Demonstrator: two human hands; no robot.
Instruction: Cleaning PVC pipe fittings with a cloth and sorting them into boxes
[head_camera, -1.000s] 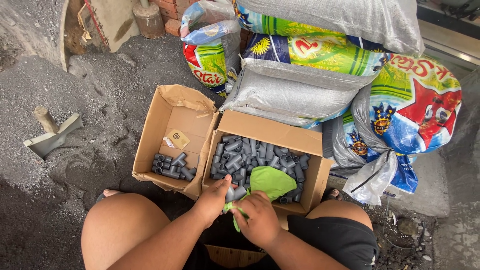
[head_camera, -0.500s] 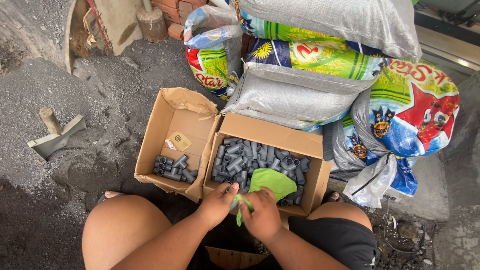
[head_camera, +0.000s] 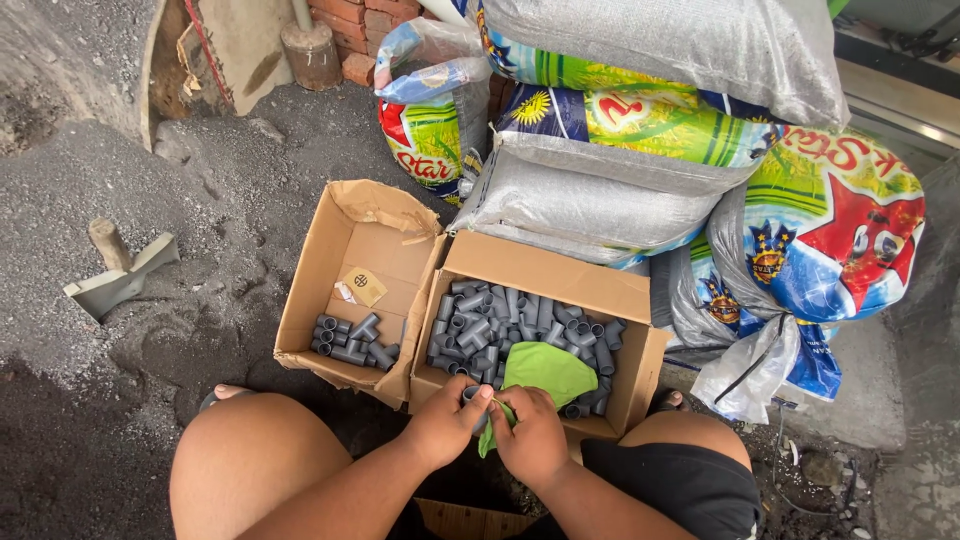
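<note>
While your left hand (head_camera: 445, 425) pinches a grey pipe fitting (head_camera: 470, 395) and your right hand (head_camera: 530, 440) grips the green cloth (head_camera: 540, 370), left box (head_camera: 345, 290) holds few, right box (head_camera: 545, 275) mostly full.

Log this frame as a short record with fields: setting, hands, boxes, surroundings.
setting: person seated on dark gravel, seen from above
left hand: pinches a grey fitting at the near edge of the right box
right hand: grips a green cloth lying over the fittings
right box: cardboard, open, well filled with grey pipe fittings
left box: cardboard, open, a few fittings at its near end and a paper tag
behind: stacked sacks
left: scoop lying on the gravel
</note>
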